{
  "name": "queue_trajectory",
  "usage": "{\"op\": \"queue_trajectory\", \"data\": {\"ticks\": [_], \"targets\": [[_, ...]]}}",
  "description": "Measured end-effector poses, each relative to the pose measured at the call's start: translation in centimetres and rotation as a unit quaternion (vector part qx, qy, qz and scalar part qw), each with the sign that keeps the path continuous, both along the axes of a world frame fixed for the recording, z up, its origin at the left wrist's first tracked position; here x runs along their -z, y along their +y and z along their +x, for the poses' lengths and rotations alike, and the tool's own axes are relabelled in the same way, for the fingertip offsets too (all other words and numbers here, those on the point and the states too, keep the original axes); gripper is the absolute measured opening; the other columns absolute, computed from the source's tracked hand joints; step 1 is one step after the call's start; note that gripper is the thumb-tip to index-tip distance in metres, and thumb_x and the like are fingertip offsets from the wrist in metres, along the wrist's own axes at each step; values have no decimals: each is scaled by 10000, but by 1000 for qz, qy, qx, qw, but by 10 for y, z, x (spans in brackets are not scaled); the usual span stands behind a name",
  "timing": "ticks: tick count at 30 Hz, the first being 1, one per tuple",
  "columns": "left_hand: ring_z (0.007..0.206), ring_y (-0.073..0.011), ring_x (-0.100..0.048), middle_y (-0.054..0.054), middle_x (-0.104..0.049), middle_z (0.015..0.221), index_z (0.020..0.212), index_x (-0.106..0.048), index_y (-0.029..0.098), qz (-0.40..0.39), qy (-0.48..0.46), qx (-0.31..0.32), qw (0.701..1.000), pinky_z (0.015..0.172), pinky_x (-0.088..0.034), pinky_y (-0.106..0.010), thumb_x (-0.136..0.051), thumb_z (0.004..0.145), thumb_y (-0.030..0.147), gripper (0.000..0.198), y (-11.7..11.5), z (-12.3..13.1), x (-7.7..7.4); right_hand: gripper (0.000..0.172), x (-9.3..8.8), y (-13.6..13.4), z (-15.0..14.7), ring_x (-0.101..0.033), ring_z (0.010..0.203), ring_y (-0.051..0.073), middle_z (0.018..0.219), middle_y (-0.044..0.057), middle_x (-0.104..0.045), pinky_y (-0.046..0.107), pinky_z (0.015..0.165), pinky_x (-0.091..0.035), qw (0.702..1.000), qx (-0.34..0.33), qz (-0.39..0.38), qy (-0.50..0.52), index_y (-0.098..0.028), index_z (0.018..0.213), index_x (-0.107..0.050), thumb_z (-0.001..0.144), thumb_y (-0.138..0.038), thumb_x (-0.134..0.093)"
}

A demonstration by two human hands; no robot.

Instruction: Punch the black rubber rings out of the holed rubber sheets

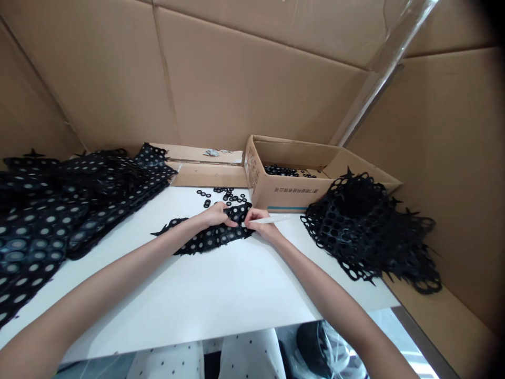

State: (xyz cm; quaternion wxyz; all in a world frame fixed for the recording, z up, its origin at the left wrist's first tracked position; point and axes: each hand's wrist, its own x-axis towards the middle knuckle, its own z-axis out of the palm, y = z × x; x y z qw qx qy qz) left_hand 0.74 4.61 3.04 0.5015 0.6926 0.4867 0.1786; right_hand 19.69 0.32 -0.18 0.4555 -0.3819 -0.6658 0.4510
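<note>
We pinch the dotted black sheet (209, 240) on the tabletop (213, 295) in our left grip (216, 215), probably to steady it; our right grip (259, 220) holds a white pen-like tool (276, 218) near its end, perhaps for control. Loose rings (207, 203) lie beyond.

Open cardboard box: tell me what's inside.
Small black rings are piled toward the left inside the cardboard box, with a few scattered farther right. Its front wall hides whatever lies low behind it.
</note>
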Motion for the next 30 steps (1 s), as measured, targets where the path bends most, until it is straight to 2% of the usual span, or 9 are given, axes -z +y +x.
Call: {"op": "queue_trajectory", "data": {"ticks": [7, 10, 13, 16, 21, 23, 25, 27, 30], "targets": [[596, -158, -538, 40, -558, 552, 636, -566, 157, 1, 1, -11, 1000, 587, -419, -248, -751, 440, 303, 306, 0, 0, -2, 42, 5, 1, -2, -453, 559, 99, 617, -15, -540, 189, 517, -313, 999, -4, 5, -53, -140, 663, -584, 637, -173, -589], [624, -166, -559, 30, -598, 599, 660, -581, 159, -7, 17, -1, 1000, 589, -429, -245, -759, 436, 312, 325, 4, 0, -3, 33, 4, 2, 0, -461, 551, 102, 608, -8, -549, 192, 515, -322, 1000, 4, -11, -3, -135, 636, -573, 616, -158, -586], [698, -186, -590, 7, -651, 708, 718, -603, 158, -3, 45, 20, 999, 621, -448, -245, -756, 453, 354, 363, 7, 0, -4, 38, 2, 4, 5, -435, 512, 94, 551, -17, -517, 191, 498, -311, 997, 38, -23, 67, -140, 585, -533, 605, -163, -554], [774, -205, -605, -11, -674, 816, 810, -622, 160, 37, 100, 57, 993, 669, -457, -248, -730, 494, 416, 421, 7, -1, -5, 62, 2, 7, 11, -402, 492, 85, 519, -29, -482, 185, 480, -285, 995, 70, -29, 70, -145, 557, -505, 601, -171, -540], [997, -268, -549, -87, -621, 1088, 1026, -605, 142, 186, 224, 114, 950, 814, -415, -262, -755, 434, 422, 671, 15, 2, -16, 30, 5, 10, 14, -419, 521, 89, 551, -21, -513, 185, 495, -291, 999, 41, -11, 19, -134, 566, -541, 583, -157, -551], [980, -256, -550, -62, -635, 1052, 1002, -624, 167, 193, 230, 167, 939, 801, -403, -243, -765, 405, 424, 665, 23, 5, -24, 25, 5, 10, 13, -420, 524, 89, 551, -22, -511, 183, 495, -291, 999, 41, -8, 14, -133, 570, -548, 581, -155, -550], [882, -225, -569, -22, -666, 906, 886, -658, 184, 149, 227, 210, 939, 729, -400, -224, -733, 433, 495, 555, 30, 9, -31, 23, 5, 10, 13, -417, 521, 88, 550, -23, -510, 182, 490, -287, 999, 42, -12, 14, -133, 574, -550, 581, -155, -548], [789, -200, -564, -6, -659, 771, 768, -662, 178, 106, 230, 212, 944, 664, -382, -215, -690, 465, 558, 487, 35, 15, -33, 23, 6, 11, 14, -415, 517, 88, 545, -23, -510, 181, 486, -286, 999, 45, -11, 14, -133, 569, -545, 580, -154, -546], [692, -174, -531, 1, -616, 640, 668, -636, 165, 106, 254, 170, 946, 608, -348, -214, -722, 408, 521, 448, 36, 26, -29, 42, 7, 13, 15, -412, 501, 87, 522, -25, -502, 182, 482, -289, 998, 57, -10, 25, -137, 555, -523, 591, -158, -533]]}}
